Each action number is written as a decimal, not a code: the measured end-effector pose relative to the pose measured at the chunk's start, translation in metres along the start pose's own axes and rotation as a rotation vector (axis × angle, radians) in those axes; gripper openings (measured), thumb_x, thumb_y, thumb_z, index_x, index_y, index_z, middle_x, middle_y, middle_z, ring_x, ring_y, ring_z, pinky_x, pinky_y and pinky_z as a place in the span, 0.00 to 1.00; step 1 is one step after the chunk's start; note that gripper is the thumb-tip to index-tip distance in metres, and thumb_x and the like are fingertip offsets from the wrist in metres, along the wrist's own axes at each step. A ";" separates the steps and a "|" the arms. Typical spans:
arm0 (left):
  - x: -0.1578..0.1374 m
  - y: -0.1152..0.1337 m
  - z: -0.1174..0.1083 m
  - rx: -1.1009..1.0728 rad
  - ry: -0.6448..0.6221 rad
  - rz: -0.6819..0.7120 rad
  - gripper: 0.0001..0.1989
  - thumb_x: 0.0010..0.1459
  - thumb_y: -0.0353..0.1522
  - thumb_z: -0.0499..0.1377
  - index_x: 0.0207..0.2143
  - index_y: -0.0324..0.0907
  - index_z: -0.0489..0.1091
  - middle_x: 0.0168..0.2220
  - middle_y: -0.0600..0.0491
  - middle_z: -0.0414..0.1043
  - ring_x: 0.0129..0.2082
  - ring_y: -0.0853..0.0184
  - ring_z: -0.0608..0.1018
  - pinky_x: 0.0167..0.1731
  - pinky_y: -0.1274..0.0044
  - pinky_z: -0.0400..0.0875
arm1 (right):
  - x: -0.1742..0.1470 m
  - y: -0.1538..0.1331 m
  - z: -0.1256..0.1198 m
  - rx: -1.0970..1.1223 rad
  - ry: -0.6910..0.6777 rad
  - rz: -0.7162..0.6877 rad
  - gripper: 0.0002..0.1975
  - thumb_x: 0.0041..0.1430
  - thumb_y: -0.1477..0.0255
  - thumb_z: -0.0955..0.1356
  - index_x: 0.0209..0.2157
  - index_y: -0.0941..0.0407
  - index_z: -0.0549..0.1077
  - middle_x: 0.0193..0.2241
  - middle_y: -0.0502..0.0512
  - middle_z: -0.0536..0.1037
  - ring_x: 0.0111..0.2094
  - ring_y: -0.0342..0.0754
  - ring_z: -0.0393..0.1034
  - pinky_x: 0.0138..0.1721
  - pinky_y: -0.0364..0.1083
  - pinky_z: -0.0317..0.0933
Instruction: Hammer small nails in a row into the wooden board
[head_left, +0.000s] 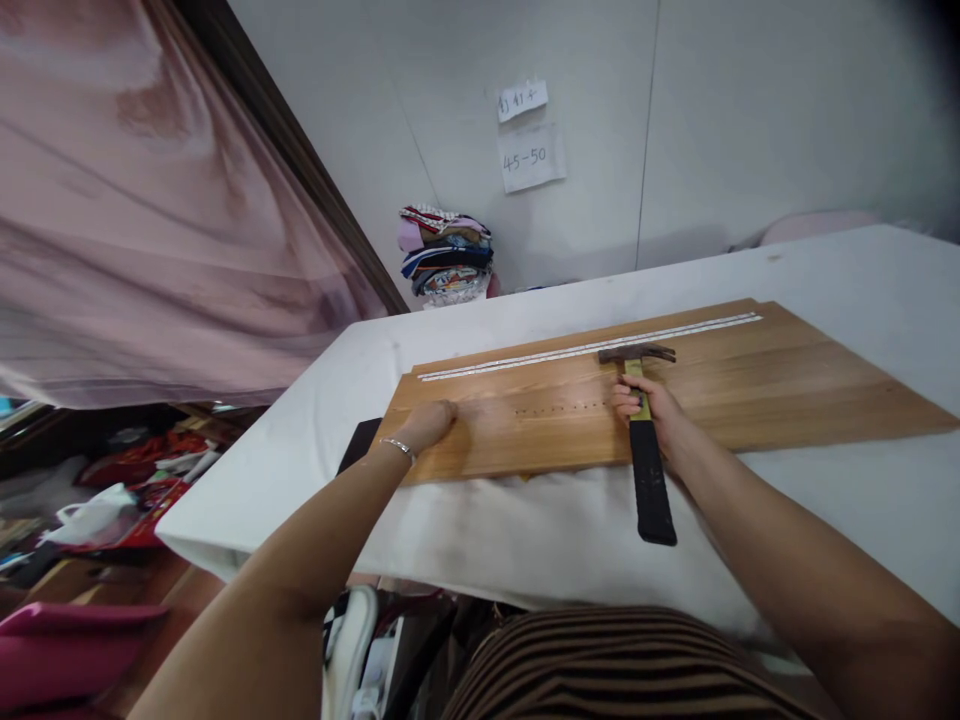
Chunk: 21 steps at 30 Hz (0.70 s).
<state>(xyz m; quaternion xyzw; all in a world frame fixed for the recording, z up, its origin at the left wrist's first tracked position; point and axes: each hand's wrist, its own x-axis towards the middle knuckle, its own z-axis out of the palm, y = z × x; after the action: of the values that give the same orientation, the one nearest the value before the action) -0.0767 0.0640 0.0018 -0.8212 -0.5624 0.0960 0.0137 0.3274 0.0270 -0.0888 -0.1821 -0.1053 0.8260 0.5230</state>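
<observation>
Hammer (pixel 648 460) in our right hand (pixel 661 408), we look down from the head view at a wooden board (pixel 555 440) on the white tabletop (pixel 517 540). Our right fingers (pixel 624 396) wrap the yellow neck (pixel 634 369) just below the metal head (pixel 630 353), whose claw (pixel 663 352) points right. The head is over the board, near the white strip (pixel 592 349) that runs along its far side; the black grip (pixel 652 495) reaches past the board's near edge, over the tabletop. We cannot tell whether the hammer touches the board. Our left hand (pixel 429 425), with a bracelet (pixel 399 447) at the wrist, is at the board's left part, its fingers curled in; we cannot tell whether they pinch anything. Between our hands, a row of small dark marks (pixel 563 409) crosses the board, too small for us to name. A dark object (pixel 359 444) lies beside the board's left end. Beyond the tabletop we see piled clothes (pixel 450 255) and, on the wall (pixel 735 120), two paper notes (pixel 532 165).
</observation>
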 end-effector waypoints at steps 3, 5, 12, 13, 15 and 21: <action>0.002 -0.001 0.002 0.011 -0.059 -0.043 0.11 0.59 0.22 0.56 0.35 0.39 0.79 0.41 0.44 0.83 0.41 0.59 0.83 0.45 0.74 0.73 | 0.000 0.000 0.001 0.009 0.006 0.000 0.14 0.56 0.82 0.68 0.34 0.52 0.60 0.21 0.43 0.64 0.16 0.38 0.58 0.13 0.34 0.56; 0.003 -0.001 0.004 0.014 -0.080 -0.069 0.12 0.60 0.23 0.56 0.38 0.39 0.79 0.43 0.44 0.83 0.43 0.59 0.83 0.45 0.73 0.73 | 0.000 0.001 0.001 0.020 0.015 -0.001 0.14 0.56 0.82 0.68 0.34 0.52 0.60 0.21 0.44 0.65 0.16 0.38 0.59 0.13 0.34 0.56; 0.005 0.005 0.009 0.018 -0.091 -0.129 0.14 0.61 0.24 0.54 0.43 0.37 0.78 0.47 0.40 0.82 0.48 0.55 0.82 0.46 0.71 0.74 | -0.002 0.001 0.006 0.054 0.062 0.008 0.12 0.57 0.82 0.68 0.36 0.53 0.63 0.20 0.43 0.65 0.15 0.38 0.59 0.12 0.34 0.56; 0.005 0.007 0.009 0.017 -0.089 -0.137 0.14 0.61 0.24 0.54 0.43 0.37 0.78 0.47 0.40 0.82 0.48 0.55 0.82 0.46 0.71 0.74 | -0.002 0.001 0.006 0.056 0.066 0.010 0.12 0.57 0.82 0.68 0.36 0.53 0.63 0.20 0.43 0.65 0.15 0.38 0.59 0.12 0.34 0.56; 0.003 0.011 0.007 0.013 -0.080 -0.154 0.14 0.61 0.24 0.54 0.44 0.37 0.78 0.48 0.40 0.81 0.47 0.55 0.82 0.45 0.70 0.74 | -0.003 0.001 0.008 0.058 0.068 0.012 0.13 0.56 0.82 0.68 0.36 0.53 0.62 0.20 0.43 0.65 0.15 0.37 0.59 0.12 0.34 0.56; -0.012 0.023 0.007 -0.026 -0.007 -0.230 0.17 0.66 0.28 0.51 0.47 0.39 0.78 0.51 0.41 0.79 0.48 0.57 0.82 0.45 0.71 0.74 | -0.004 0.002 0.010 0.072 0.084 0.010 0.12 0.57 0.82 0.68 0.36 0.53 0.63 0.20 0.43 0.64 0.15 0.37 0.58 0.12 0.33 0.55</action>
<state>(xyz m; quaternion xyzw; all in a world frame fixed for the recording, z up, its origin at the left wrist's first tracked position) -0.0608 0.0439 -0.0063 -0.7509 -0.6542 0.0895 0.0118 0.3233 0.0224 -0.0799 -0.1979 -0.0524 0.8236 0.5290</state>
